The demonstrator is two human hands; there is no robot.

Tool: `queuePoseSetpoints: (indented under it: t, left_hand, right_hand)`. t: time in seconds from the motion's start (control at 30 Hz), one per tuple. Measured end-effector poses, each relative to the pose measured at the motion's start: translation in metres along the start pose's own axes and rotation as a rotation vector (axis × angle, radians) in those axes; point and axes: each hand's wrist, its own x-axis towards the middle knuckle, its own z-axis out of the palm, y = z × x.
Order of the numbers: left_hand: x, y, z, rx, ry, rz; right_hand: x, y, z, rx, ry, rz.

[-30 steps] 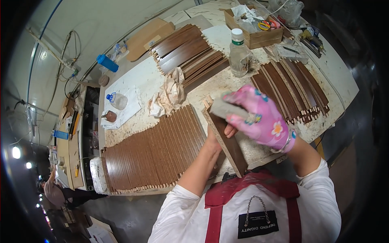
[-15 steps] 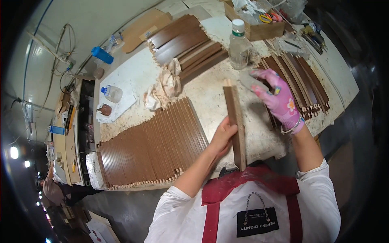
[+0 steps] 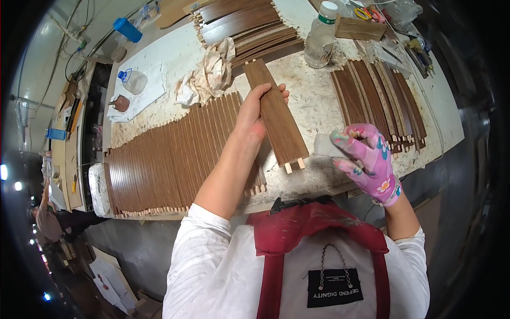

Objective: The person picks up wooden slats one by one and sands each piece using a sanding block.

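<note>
My bare left hand (image 3: 254, 111) is closed round a brown wooden slat (image 3: 280, 125), gripping it by its edges near the upper half. The slat is tilted with its broad face up, and pale dowels stick out of both ends. My right hand (image 3: 371, 157), in a pink flowered glove, pinches a pale grey pad (image 3: 324, 145) between thumb and fingers. This pad is just to the right of the slat's lower end, apart from it. Left of my left forearm lies a long row of brown slats (image 3: 170, 165) standing on edge, their dowels facing me.
More slats (image 3: 366, 95) lie at the right, and a stack of slats (image 3: 244, 26) at the back. Crumpled cloth (image 3: 210, 72), a clear bottle (image 3: 320, 42), a small blue-capped bottle (image 3: 133, 81) and a cardboard box (image 3: 361, 28) stand on the worktable (image 3: 308, 95).
The slat has turned from edge-up to broad face up and tipped leftward at its far end. My right hand has come down nearer to me with the pad.
</note>
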Motion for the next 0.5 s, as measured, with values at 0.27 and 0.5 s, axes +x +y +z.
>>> queuePoseSetpoints:
  t: [0.27,0.5]
  left_hand:
    - [0.004,-0.011,0.001,0.107,-0.026,0.041]
    - [0.005,0.009,-0.025,-0.093,-0.056,-0.115]
  right_hand:
    - [0.027,-0.024,0.013,-0.203,-0.156,-0.353]
    - [0.008,0.006,-0.015,-0.336,-0.220,-0.306]
